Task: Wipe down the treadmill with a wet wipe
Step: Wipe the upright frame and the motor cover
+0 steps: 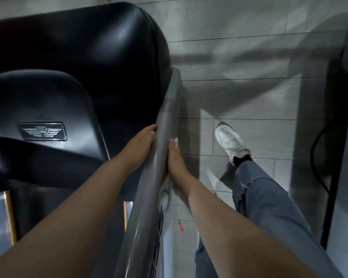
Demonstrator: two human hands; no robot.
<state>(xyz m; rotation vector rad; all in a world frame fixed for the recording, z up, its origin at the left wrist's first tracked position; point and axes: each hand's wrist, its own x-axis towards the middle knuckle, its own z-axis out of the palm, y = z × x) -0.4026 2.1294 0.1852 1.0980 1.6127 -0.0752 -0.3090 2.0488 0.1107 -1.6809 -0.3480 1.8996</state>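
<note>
Treadmill [92, 57]: large black moulded hood and console housing, glossy, filling the upper left; a winged metal badge [42, 131] sits on the nearer housing. Grey upright rail [165, 115]: slopes down from the hood toward the viewer, smooth and rounded, lettering on its lower face too blurred to read. Tiled floor [249, 57]: pale grey, streaked with hard shadows; a dark cable [317, 157] loops along it at the right, close to the person's white shoe [231, 143], so a backward step could snag it. Jeans leg [269, 197]: stretched out to the side, weight apparently off-centre; a slip of either palm on the slick rail could tip the balance. Left hand [141, 143]: laid along the rail's inner side, fingers straight, bracing and gripping nothing. Right hand [176, 163]: pressed flat against the rail's outer side, fingers extended over the wet wipe [176, 141], of which only a small white corner shows past the fingertips. The wipe is held by pressure alone, so easing off mid-stroke would likely drop it to the floor; bunching under the palm would leave streaks. Small red tag [180, 226]: lying on the tile below the rail, purpose unclear.
</note>
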